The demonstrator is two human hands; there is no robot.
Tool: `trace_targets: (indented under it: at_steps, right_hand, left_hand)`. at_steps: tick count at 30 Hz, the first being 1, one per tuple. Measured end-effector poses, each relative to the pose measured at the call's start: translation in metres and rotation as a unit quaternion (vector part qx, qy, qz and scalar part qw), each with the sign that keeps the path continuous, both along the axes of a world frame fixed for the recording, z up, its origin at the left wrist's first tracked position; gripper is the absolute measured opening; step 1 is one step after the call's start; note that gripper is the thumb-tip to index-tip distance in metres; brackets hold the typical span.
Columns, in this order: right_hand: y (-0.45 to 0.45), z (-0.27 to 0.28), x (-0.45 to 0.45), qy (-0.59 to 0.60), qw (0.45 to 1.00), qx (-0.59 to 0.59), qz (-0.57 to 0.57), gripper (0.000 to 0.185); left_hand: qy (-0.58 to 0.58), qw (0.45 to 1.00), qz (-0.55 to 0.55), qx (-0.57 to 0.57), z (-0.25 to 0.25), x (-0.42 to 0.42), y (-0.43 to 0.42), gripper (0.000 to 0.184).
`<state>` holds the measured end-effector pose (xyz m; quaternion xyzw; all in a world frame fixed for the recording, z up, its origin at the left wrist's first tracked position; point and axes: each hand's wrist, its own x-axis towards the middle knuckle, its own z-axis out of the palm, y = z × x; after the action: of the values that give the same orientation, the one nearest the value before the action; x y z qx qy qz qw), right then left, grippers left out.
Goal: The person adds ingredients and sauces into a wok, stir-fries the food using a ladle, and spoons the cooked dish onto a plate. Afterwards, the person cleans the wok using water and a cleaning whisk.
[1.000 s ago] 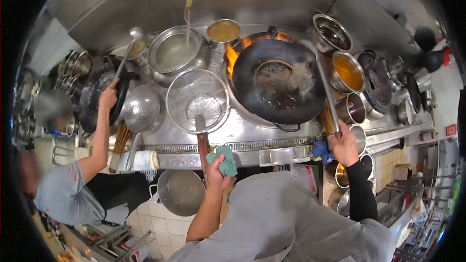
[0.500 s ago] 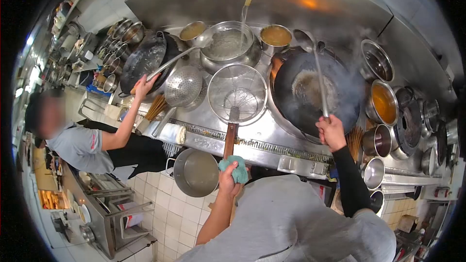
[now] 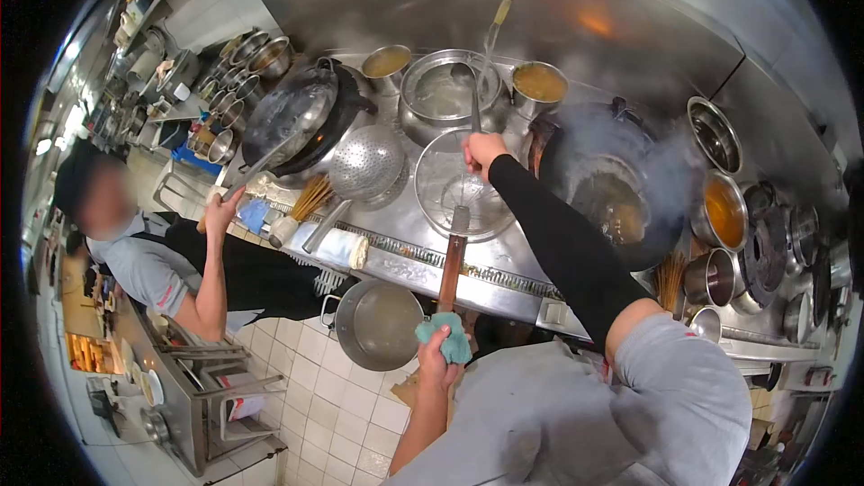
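Observation:
My right hand is closed round the handle of a ladle. The ladle's bowl is at the pot of water, near the stream from the tap. My left hand grips a bunched green cloth near my waist. Just beyond the cloth is the wooden handle of a round wire strainer resting on the stove; whether my fingers also hold this handle is hidden. To the right, under my sleeve's far side, a smoking wok has bubbling liquid at its bottom.
A co-worker on the left holds a ladle at another wok. A perforated skimmer, bamboo brush and large pot lie between us. Bowls of orange liquid and broth stand around the woks.
My right hand has swung left with the ladle, from over the smoking wok to the water pot. My left hand keeps the cloth. The co-worker's ladle has come down and back from the water pot.

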<state>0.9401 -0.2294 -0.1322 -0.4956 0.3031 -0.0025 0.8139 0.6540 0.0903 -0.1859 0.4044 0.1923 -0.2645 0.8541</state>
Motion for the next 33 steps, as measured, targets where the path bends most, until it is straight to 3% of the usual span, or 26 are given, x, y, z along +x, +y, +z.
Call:
trace_targets:
  at_steps: [2, 3, 6, 7, 11, 14, 19, 22, 26, 28, 30, 33]
  right_hand:
    - [0.004, 0.002, 0.005, -0.05, 0.977, 0.205, 0.007, 0.02]
    - [-0.004, 0.009, 0.006, -0.036, 0.931, 0.362, -0.008, 0.023]
    - [-0.004, 0.023, -0.01, -0.111, 0.855, 0.506, 0.011, 0.025]
    - [0.001, 0.031, -0.018, -0.116, 0.849, 0.515, 0.004, 0.032]
    - [-0.003, 0.046, -0.047, -0.184, 0.818, 0.543, 0.05, 0.024]
    - [-0.013, 0.08, -0.083, -0.176, 0.827, 0.533, 0.029, 0.019]
    - [-0.049, 0.119, -0.164, -0.199, 0.793, 0.574, 0.041, 0.01]
    - [-0.056, 0.142, -0.228, -0.215, 0.831, 0.512, 0.027, 0.004]
    - [-0.061, 0.149, -0.308, -0.164, 0.857, 0.488, -0.02, 0.018]
    - [-0.06, 0.152, -0.342, -0.15, 0.872, 0.466, -0.029, 0.016]
    - [-0.063, 0.153, -0.373, -0.127, 0.877, 0.46, -0.057, 0.013]
    - [-0.069, 0.144, -0.399, -0.13, 0.877, 0.458, -0.059, 0.003]
  left_hand:
    - [0.008, 1.0, -0.013, -0.004, -0.012, -0.005, 0.01, 0.035]
    - [0.012, 1.0, -0.025, -0.008, -0.015, -0.005, 0.015, 0.038]
    - [0.048, 0.998, -0.033, -0.031, -0.011, -0.006, 0.028, 0.042]
    - [0.044, 0.997, -0.045, -0.035, -0.011, -0.003, 0.031, 0.043]
    - [0.043, 0.994, -0.094, -0.047, -0.013, 0.012, 0.03, 0.047]
    - [0.04, 0.989, -0.132, -0.052, -0.009, 0.03, 0.017, 0.048]
    - [0.026, 0.976, -0.185, -0.111, 0.003, 0.05, -0.039, 0.049]
    - [0.012, 0.962, -0.224, -0.155, 0.029, 0.057, -0.074, 0.051]
    - [0.021, 0.949, -0.267, -0.167, 0.042, 0.067, -0.139, 0.057]
    - [0.023, 0.917, -0.324, -0.233, 0.044, 0.071, -0.173, 0.057]
    - [0.021, 0.896, -0.363, -0.256, 0.078, 0.06, -0.22, 0.057]
    - [0.094, 0.835, -0.376, -0.39, 0.097, 0.041, -0.272, 0.057]
